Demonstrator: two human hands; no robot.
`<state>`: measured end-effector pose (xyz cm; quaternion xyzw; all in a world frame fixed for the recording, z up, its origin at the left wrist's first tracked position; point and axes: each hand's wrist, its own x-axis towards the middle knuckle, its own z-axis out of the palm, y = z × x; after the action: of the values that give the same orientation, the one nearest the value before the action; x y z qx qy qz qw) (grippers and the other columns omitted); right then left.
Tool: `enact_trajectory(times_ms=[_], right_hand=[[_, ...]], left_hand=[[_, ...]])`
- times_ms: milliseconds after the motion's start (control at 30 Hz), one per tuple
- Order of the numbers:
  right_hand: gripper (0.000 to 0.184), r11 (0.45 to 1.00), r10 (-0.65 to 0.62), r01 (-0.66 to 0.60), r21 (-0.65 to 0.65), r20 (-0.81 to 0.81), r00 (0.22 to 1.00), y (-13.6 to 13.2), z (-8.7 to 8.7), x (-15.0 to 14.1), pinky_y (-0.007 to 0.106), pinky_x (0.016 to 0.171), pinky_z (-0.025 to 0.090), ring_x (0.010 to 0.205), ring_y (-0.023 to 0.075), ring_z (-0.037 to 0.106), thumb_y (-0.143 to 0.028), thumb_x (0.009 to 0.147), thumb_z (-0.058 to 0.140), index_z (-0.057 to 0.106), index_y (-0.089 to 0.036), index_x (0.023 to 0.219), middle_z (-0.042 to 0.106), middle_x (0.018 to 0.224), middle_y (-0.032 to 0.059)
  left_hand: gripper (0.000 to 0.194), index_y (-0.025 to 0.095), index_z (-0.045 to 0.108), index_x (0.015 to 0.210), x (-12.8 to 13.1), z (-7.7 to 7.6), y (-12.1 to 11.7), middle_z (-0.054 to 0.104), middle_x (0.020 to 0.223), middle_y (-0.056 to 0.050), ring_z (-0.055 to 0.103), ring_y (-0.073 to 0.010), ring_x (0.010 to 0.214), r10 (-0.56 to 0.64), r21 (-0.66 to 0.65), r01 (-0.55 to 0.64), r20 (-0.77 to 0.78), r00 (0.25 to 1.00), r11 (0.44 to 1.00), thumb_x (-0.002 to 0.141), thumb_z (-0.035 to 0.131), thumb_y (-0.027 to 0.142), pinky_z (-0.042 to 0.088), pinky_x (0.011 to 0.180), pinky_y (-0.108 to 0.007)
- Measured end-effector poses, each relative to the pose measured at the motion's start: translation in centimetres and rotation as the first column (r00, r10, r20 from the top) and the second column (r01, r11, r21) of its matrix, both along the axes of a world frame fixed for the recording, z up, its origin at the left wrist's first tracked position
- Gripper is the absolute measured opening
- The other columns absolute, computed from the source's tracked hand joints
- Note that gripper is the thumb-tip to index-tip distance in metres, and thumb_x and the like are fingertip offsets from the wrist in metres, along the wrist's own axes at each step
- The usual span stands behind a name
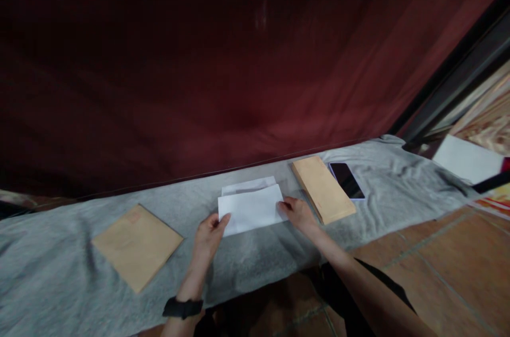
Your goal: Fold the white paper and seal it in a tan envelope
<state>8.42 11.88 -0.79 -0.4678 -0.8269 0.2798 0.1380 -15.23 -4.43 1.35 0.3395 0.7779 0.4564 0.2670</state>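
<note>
A white sheet of paper (252, 210), seemingly folded, is held up by its two short ends. My left hand (210, 230) pinches the left end, thumb on top. At the other end, the fingers of my right hand (297, 211) grip the paper's edge. Just behind it, more white paper (249, 186) lies on the grey cloth, partly covered by the held sheet. To the right of my right hand rests a stack of brown envelopes (323, 188). Another brown envelope or small pile (137, 247) lies to the left of my left hand, turned cornerwise.
A dark phone (346, 180) with a purple edge lies beside the brown stack. Grey cloth (255, 260) covers the long narrow surface. Behind it hangs a dark red curtain-like sheet (239, 71). Brown floor tiles (446, 257) show below, and a white panel (466, 159) at right.
</note>
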Motion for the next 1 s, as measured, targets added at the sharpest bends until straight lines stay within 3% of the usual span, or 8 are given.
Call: enact_trajectory(times_ms=[100, 167, 300, 433, 533, 800, 1000], right_hand=[[0.029, 0.995, -0.061, 0.051, 0.085, 0.121, 0.991, -0.5, 0.1, -0.9, 0.028, 0.058, 0.038, 0.071, 0.0208, 0.066, -0.04, 0.095, 0.048, 0.069, -0.022, 0.088, 0.072, 0.077, 0.0081], [0.029, 0.991, -0.094, 0.076, 0.112, 0.174, 0.98, -0.7, 0.2, -1.4, 0.028, 0.059, 0.04, 0.075, 0.0221, 0.069, -0.04, 0.097, 0.046, 0.07, -0.022, 0.094, 0.073, 0.082, 0.0104], [0.03, 0.984, -0.155, 0.128, 0.123, 0.244, 0.957, -0.9, 0.6, -2.3, 0.028, 0.064, 0.044, 0.08, 0.0232, 0.07, -0.039, 0.099, 0.045, 0.068, -0.021, 0.103, 0.074, 0.086, 0.0114], [0.032, 0.979, -0.185, 0.15, 0.141, 0.277, 0.943, -0.8, 0.9, -3.1, 0.027, 0.066, 0.045, 0.084, 0.0227, 0.071, -0.04, 0.101, 0.042, 0.066, -0.02, 0.107, 0.075, 0.088, 0.0108], [0.033, 0.97, -0.221, 0.173, 0.173, 0.313, 0.924, -0.8, 0.9, -3.7, 0.027, 0.066, 0.046, 0.083, 0.0224, 0.071, -0.041, 0.102, 0.04, 0.065, -0.02, 0.108, 0.074, 0.087, 0.0106], [0.033, 0.946, -0.267, 0.185, 0.265, 0.319, 0.909, -0.7, 0.6, -4.8, 0.03, 0.065, 0.047, 0.078, 0.0238, 0.072, -0.038, 0.103, 0.038, 0.061, -0.015, 0.112, 0.072, 0.083, 0.013], [0.031, 0.929, -0.286, 0.195, 0.314, 0.278, 0.917, -0.6, -0.1, -5.1, 0.031, 0.063, 0.045, 0.075, 0.0234, 0.071, -0.036, 0.103, 0.037, 0.059, -0.015, 0.112, 0.072, 0.086, 0.0123]], left_hand=[[0.041, 0.02, 0.056, 0.06, 0.4, 0.1, 0.7, 0.05, 0.052, 0.003, 0.045, -0.0143, 0.053, 0.041, -0.069, -0.062, -0.263, 0.964, 0.996, 0.08, 0.055, 0.056, 0.031, 0.054, -0.026], [0.038, 0.021, 0.056, 0.063, 0.7, 0.4, 1.2, 0.051, 0.054, 0.002, 0.046, -0.0143, 0.052, 0.03, -0.151, -0.098, -0.4, 0.916, 0.984, 0.086, 0.051, 0.051, 0.029, 0.054, -0.026], [0.034, 0.019, 0.064, 0.078, 1.3, 1.4, 2.1, 0.065, 0.066, -0.005, 0.058, -0.0172, 0.062, -0.013, -0.349, -0.187, -0.498, 0.867, 0.918, 0.092, 0.048, 0.045, 0.032, 0.058, -0.026], [0.039, 0.018, 0.069, 0.093, 1.5, 1.8, 2.9, 0.073, 0.085, -0.012, 0.067, -0.0225, 0.078, -0.029, -0.442, -0.259, -0.547, 0.837, 0.859, 0.095, 0.044, 0.047, 0.037, 0.062, -0.028], [0.042, 0.018, 0.07, 0.099, 1.6, 1.6, 3.5, 0.075, 0.091, -0.014, 0.069, -0.026, 0.084, -0.016, -0.469, -0.317, -0.579, 0.815, 0.824, 0.096, 0.042, 0.05, 0.04, 0.064, -0.03], [0.047, 0.016, 0.07, 0.099, 1.8, -0.3, 4.7, 0.074, 0.089, -0.015, 0.071, -0.0279, 0.084, 0.015, -0.422, -0.424, -0.694, 0.72, 0.802, 0.097, 0.037, 0.05, 0.046, 0.068, -0.033], [0.049, 0.015, 0.069, 0.101, 2.0, -0.3, 4.8, 0.073, 0.086, -0.016, 0.07, -0.0282, 0.084, -0.035, -0.431, -0.422, -0.731, 0.681, 0.797, 0.099, 0.033, 0.049, 0.047, 0.069, -0.033]])
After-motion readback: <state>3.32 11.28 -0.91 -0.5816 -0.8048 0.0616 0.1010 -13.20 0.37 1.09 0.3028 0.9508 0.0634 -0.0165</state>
